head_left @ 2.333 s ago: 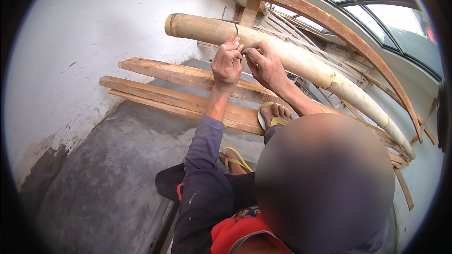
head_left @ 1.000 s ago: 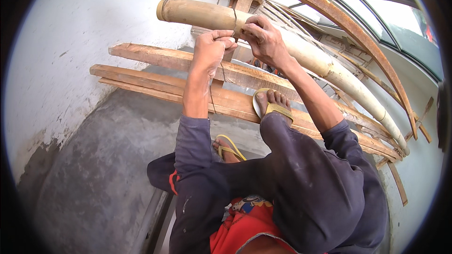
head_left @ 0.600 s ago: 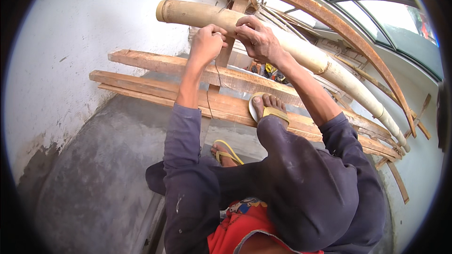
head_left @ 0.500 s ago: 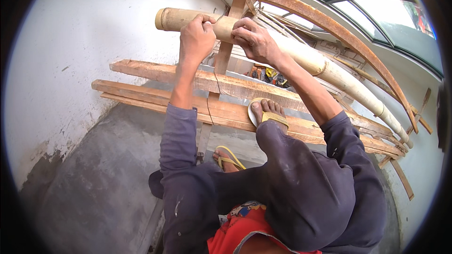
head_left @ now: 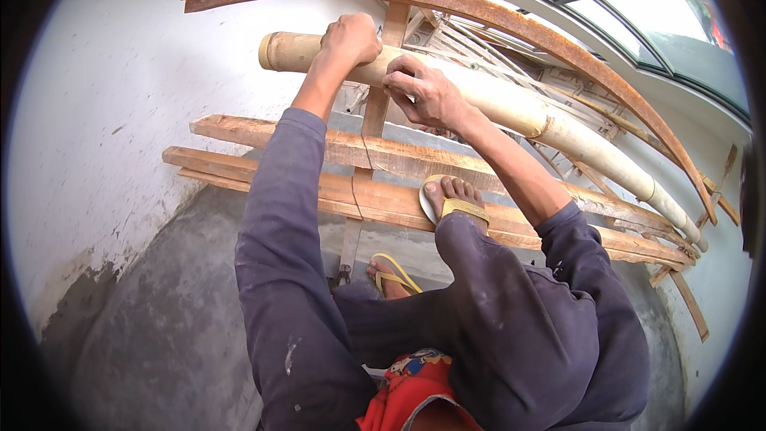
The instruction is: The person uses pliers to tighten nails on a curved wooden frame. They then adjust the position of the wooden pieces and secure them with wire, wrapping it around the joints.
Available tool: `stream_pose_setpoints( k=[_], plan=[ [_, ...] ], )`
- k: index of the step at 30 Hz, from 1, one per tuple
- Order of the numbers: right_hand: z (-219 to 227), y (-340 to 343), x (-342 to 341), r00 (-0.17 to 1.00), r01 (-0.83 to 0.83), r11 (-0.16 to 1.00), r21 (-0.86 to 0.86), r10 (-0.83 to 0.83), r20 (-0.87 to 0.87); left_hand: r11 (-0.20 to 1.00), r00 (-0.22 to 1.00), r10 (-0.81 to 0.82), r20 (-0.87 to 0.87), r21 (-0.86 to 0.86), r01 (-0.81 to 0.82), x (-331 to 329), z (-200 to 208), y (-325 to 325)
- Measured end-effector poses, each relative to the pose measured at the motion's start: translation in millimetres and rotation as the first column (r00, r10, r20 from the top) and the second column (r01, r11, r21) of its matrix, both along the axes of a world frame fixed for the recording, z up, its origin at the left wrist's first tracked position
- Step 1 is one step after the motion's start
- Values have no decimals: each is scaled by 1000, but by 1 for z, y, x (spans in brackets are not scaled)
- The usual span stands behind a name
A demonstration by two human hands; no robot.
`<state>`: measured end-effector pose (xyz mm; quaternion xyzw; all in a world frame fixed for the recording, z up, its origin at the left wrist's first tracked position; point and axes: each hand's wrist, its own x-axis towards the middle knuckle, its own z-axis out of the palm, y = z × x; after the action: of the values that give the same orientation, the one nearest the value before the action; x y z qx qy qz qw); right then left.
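A thick bamboo pole (head_left: 511, 108) slants across, from its cut end at the left down to the far right. My left hand (head_left: 351, 37) is a closed fist over the pole's upper side, near the upright wooden post (head_left: 373, 112). The wire beside its fingers half a second ago is now hidden by the fist. My right hand (head_left: 425, 92) is closed, fingertips pinched together against the pole's lower side; what they hold does not show. Lower down, a thin dark wire (head_left: 355, 195) crosses the wooden beams (head_left: 391, 199) in front of the post.
My sandalled foot (head_left: 455, 195) rests on the beams; the other foot (head_left: 388, 274) is lower, near the grey floor (head_left: 167, 311). Above the pole bends a long curved brown rail (head_left: 495, 16). A white wall (head_left: 120, 96) stands left, windows (head_left: 606, 0) at upper right.
My left hand has moved up and slightly right, turning over the pole's upper side. The right hand has dropped slightly. The view has shifted a little.
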<state>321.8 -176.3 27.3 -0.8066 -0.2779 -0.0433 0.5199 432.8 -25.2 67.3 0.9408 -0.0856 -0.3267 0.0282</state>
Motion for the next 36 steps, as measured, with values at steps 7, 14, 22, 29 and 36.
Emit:
stream_pose_setpoints(
  k=[7, 14, 22, 29, 36],
  plan=[
    [-2, 0, -5, 994, 94, 996, -9, -93, 54, 767, 844, 387, -372, -377, -518, -41, 30, 26],
    [-2, 6, -7, 994, 106, 994, 38, -106, -3, 706, 829, 554, -76, -484, -516, -102, 15, 11],
    [9, 10, -7, 974, 137, 991, 4, -134, -181, 710, 779, 578, 242, -620, -334, -133, -7, 7],
    [18, 14, -6, 920, 272, 961, -51, -275, -280, 661, 696, 650, 306, -680, -318, -142, -4, -8],
    [24, 16, 0, 870, 311, 945, -96, -324, -373, 736, 681, 555, 477, -663, -136, -145, -12, -7]
  ],
)
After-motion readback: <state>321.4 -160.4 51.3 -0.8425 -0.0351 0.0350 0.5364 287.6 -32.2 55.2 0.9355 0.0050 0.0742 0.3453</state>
